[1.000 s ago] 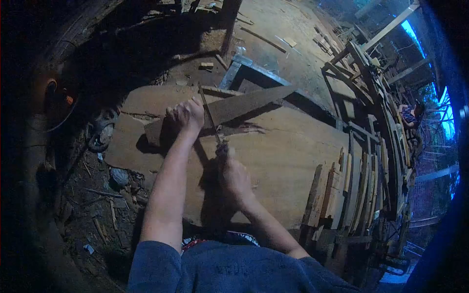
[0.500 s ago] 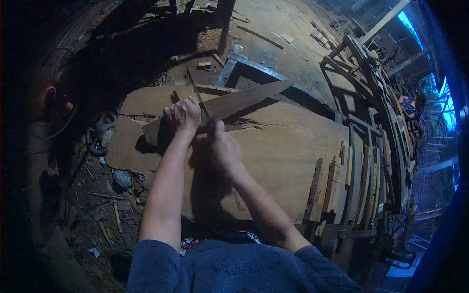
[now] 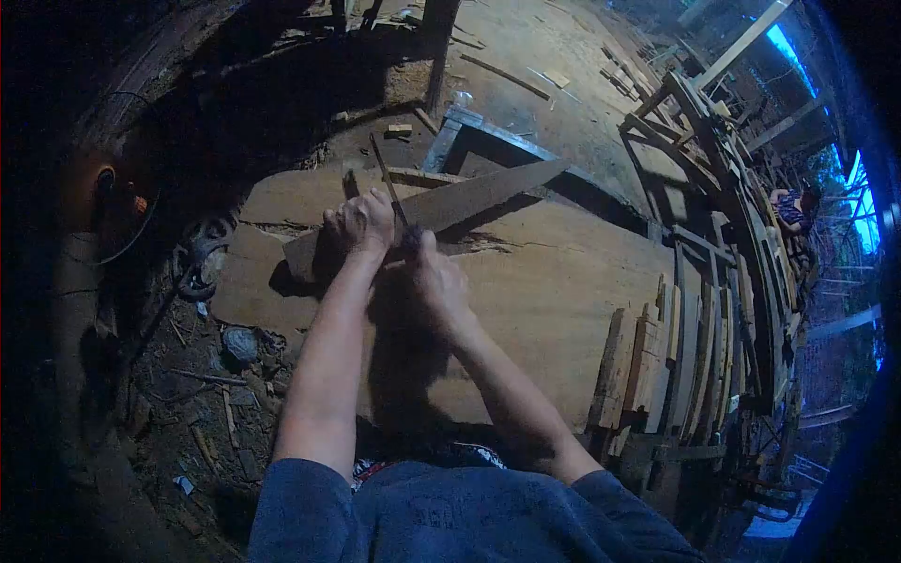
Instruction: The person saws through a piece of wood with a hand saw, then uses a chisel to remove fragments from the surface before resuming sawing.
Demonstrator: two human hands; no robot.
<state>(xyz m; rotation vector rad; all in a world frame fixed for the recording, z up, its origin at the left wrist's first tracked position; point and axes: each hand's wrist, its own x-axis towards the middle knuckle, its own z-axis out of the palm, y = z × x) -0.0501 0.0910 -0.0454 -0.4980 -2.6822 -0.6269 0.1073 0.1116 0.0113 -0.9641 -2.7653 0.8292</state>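
Note:
A long plank (image 3: 488, 190), wide at my end and tapering to a point at the far right, lies slantwise over a broad wooden board (image 3: 554, 258). My left hand (image 3: 364, 223) is closed over the plank's near left part and presses it down. Beside it, my right hand (image 3: 439, 281) is wrapped round the dark handle of what looks like a handsaw (image 3: 387, 174). Its thin blade, seen nearly edge-on, points away from me across the plank, close to my left fingers. Where the blade meets the wood is partly hidden by my hands.
The broad board has a split near its middle. A grey frame (image 3: 526, 143) lies behind it. Several wood strips (image 3: 671, 347) stand stacked at the right, by a wooden rack (image 3: 699, 131). Rubble and a round lump (image 3: 240, 344) lie at the left. A person (image 3: 793, 208) is far right.
The whole view has shifted slightly to the right and down. Both hands keep their hold, and the saw stays across the plank with little visible movement.

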